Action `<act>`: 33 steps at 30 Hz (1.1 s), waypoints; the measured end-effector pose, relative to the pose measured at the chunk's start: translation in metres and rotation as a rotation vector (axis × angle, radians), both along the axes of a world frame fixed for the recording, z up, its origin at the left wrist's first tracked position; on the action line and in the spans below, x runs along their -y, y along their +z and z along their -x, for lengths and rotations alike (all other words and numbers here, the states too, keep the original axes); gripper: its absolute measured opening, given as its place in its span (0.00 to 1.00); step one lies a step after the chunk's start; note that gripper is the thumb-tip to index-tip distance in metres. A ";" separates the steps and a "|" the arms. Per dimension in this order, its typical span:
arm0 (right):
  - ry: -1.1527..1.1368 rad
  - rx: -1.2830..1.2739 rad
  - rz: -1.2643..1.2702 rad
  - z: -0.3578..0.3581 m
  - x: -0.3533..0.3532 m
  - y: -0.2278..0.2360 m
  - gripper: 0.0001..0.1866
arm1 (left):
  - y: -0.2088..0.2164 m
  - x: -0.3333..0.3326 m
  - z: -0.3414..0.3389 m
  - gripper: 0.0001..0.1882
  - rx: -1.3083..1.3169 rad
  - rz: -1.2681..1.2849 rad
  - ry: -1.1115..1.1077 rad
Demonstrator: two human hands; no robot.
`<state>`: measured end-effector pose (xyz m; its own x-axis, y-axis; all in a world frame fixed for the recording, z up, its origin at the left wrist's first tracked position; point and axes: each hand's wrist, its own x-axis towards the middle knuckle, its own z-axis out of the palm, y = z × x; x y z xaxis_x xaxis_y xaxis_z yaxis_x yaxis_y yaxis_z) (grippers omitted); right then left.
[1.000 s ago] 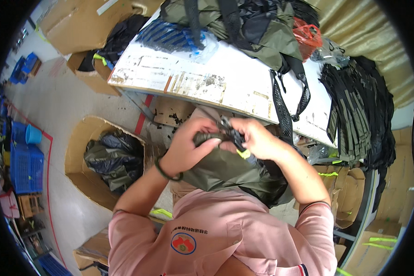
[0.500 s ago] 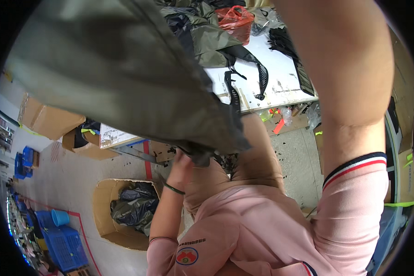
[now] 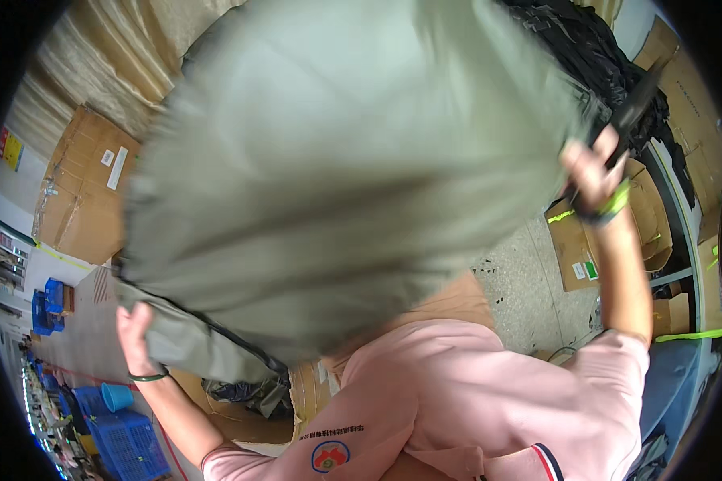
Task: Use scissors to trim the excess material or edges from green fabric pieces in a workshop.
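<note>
Two hands (image 3: 136,337) (image 3: 590,172), olive bag (image 3: 337,176) spread wide

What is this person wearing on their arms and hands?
Both hands are bare, no gloves. The left hand has a thin dark green band on the wrist. The right hand has a bright yellow-green wristband. The pink short-sleeved shirt has red, white and dark stripes on its cuff.

Cardboard boxes (image 3: 598,240) and blue crates (image 3: 128,445) stand on the floor (image 3: 521,276).
</note>
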<state>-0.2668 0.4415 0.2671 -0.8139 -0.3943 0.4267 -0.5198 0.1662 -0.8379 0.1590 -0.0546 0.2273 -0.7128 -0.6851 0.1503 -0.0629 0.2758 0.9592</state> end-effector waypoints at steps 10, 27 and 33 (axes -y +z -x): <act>0.224 0.961 -0.097 -0.093 -0.067 -0.284 0.07 | -0.088 -0.084 0.215 0.26 0.684 0.392 -0.561; 0.109 0.279 -0.614 -0.043 -0.091 -0.219 0.23 | -0.178 -0.235 0.387 0.20 0.409 -0.649 -1.157; 0.216 -0.067 -0.892 0.019 -0.059 -0.157 0.27 | -0.170 -0.242 0.370 0.20 0.389 -0.767 -1.179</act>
<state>-0.2858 0.5002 0.1097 -0.6691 -0.7403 -0.0648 -0.6575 0.6304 -0.4127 -0.2105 0.1878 0.0574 -0.8154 0.4922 -0.3048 -0.4514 -0.2108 0.8671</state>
